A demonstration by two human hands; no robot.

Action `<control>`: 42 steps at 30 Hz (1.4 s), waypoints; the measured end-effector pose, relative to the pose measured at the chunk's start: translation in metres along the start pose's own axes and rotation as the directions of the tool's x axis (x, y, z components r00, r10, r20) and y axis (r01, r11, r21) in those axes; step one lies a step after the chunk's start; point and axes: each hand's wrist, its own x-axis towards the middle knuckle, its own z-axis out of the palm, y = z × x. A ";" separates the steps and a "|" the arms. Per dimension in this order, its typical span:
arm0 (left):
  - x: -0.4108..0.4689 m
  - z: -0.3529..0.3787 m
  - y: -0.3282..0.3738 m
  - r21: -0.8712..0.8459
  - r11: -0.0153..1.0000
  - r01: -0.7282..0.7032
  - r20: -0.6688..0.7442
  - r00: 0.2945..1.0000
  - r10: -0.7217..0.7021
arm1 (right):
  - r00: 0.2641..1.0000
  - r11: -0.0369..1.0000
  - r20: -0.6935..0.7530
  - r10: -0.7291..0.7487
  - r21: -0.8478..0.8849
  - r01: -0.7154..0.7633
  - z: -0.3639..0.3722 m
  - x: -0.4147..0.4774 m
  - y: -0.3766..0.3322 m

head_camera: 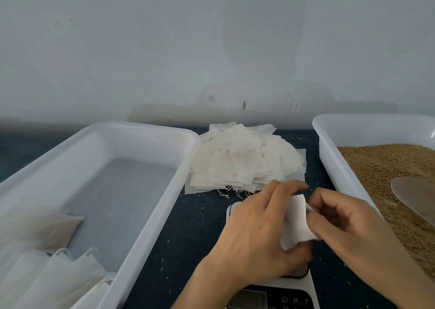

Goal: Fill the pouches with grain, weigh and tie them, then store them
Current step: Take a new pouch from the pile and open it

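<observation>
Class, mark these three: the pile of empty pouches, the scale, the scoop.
pile of empty pouches [244,163], head view, middle of the pile.
scale [247,299], head view, its display.
scoop [414,197], head view, its bowl.

Small white pouch [295,224] held just above the scale [270,295]

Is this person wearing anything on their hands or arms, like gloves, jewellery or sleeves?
Nothing that shows. The left hand and the right hand are both bare: no gloves, rings, watch or bracelet can be seen. No sleeve is in view either, and both forearms are uncovered down to the edge of the picture.
</observation>
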 end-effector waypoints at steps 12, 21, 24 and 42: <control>0.000 -0.004 0.007 0.155 0.987 0.050 -0.054 0.998 -0.042 | 0.999 0.998 0.010 0.040 -0.057 -0.040 -0.020 -0.002 -0.006; 0.001 -0.007 0.006 0.167 0.978 0.123 -0.085 0.990 -0.110 | 0.983 0.956 -0.096 -0.154 -0.268 0.123 -0.021 -0.012 -0.006; 0.000 -0.006 0.006 0.137 0.978 0.158 -0.061 0.987 -0.151 | 0.977 0.917 -0.050 -0.209 -0.356 0.179 -0.019 -0.013 0.000; 0.002 0.010 0.005 0.023 0.994 0.110 -0.005 0.994 -0.110 | 0.973 0.869 -0.030 -0.228 -0.456 0.189 -0.016 -0.030 0.001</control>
